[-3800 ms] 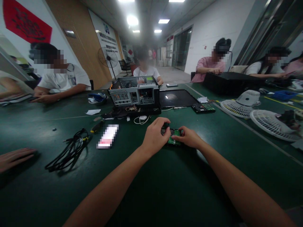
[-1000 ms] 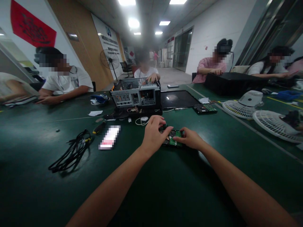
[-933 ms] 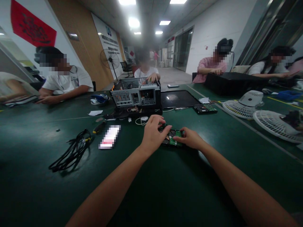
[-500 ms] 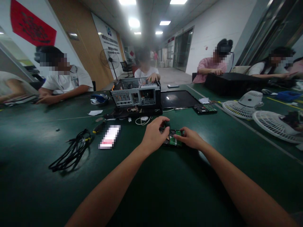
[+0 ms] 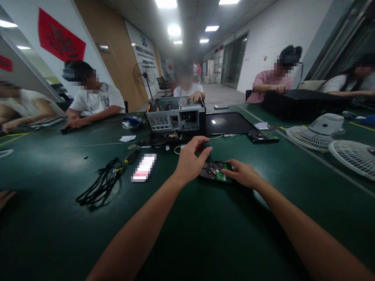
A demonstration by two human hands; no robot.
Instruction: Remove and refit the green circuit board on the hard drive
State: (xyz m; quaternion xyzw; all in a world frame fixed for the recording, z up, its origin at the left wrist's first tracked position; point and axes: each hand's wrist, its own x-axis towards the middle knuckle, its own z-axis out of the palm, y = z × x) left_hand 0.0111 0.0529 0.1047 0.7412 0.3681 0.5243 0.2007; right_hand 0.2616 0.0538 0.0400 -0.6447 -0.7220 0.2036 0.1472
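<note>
A hard drive (image 5: 211, 171) with an exposed green circuit board lies in front of me on the green table. My right hand (image 5: 241, 173) grips its right end, thumb on the board and fingers along the far edge. Just above the drive's left end is my left hand (image 5: 191, 160), thumb and index finger apart; I see nothing held between them, though the other fingers are partly hidden.
Beyond my hands stands an opened computer case (image 5: 175, 120). To the left lie a phone (image 5: 144, 168), a coiled black cable (image 5: 102, 183) and a screwdriver (image 5: 131, 155). Another drive (image 5: 263, 136) and white fans (image 5: 313, 132) are right. A co-worker's hand (image 5: 6, 198) shows at the left edge.
The view has turned left, so the scene sits further right. My left hand's thumb and finger have spread and moved off the drive, exposing more of it. The right hand keeps its grip.
</note>
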